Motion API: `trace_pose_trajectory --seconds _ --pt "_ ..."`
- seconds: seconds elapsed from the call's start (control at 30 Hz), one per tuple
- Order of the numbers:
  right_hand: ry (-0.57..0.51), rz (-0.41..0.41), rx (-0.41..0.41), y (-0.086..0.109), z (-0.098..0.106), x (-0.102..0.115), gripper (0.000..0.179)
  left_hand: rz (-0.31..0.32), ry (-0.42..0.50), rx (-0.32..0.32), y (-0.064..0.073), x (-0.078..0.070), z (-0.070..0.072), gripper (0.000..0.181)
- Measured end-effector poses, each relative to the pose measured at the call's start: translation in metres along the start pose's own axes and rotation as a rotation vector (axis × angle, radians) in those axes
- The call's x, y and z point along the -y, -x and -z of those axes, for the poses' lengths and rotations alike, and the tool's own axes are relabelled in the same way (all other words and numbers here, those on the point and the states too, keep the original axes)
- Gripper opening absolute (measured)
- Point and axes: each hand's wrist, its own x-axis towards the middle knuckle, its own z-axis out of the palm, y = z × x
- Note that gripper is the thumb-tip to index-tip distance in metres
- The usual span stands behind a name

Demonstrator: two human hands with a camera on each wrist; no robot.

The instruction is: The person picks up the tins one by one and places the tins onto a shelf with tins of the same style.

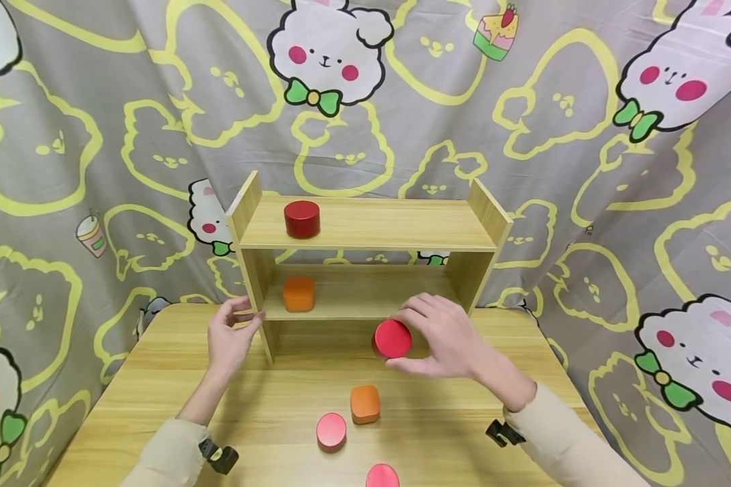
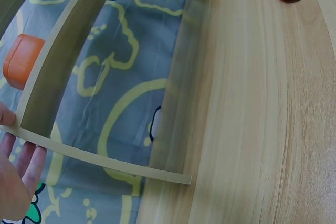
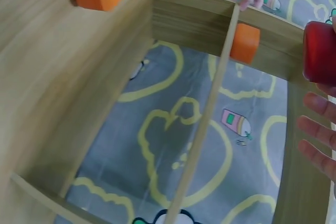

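A small wooden shelf (image 1: 365,311) stands on the table. My left hand (image 1: 231,335) holds the edge of its left side panel, with the thumb on one side and fingers on the other; the left wrist view shows this panel (image 2: 105,160) between them. My right hand (image 1: 441,338) grips a red round block (image 1: 392,338) in front of the lower right part of the shelf. In the right wrist view the red block (image 3: 320,53) is beside the fingertips. A dark red round block (image 1: 302,219) sits on the top board, and an orange square block (image 1: 298,294) on the middle board.
Nearer on the wooden table (image 1: 268,406) lie an orange block (image 1: 365,404), a pink-red round block (image 1: 331,432) and another round one (image 1: 382,476) at the frame's bottom edge. A patterned curtain (image 1: 365,155) hangs behind the shelf and at both sides.
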Motion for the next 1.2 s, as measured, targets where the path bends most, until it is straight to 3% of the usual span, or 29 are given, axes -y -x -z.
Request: trace_pose_trajectory --seconds 0.6,1.2 --pt "-0.018 0.043 -0.087 -0.059 0.023 -0.005 0.060 -0.011 0.023 -0.017 0.001 -0.002 -0.002 0.034" --pt "-0.064 -0.058 -0.095 -0.107 0.032 -0.015 0.056 -0.001 0.010 -0.011 0.002 -0.002 -0.001 0.035"
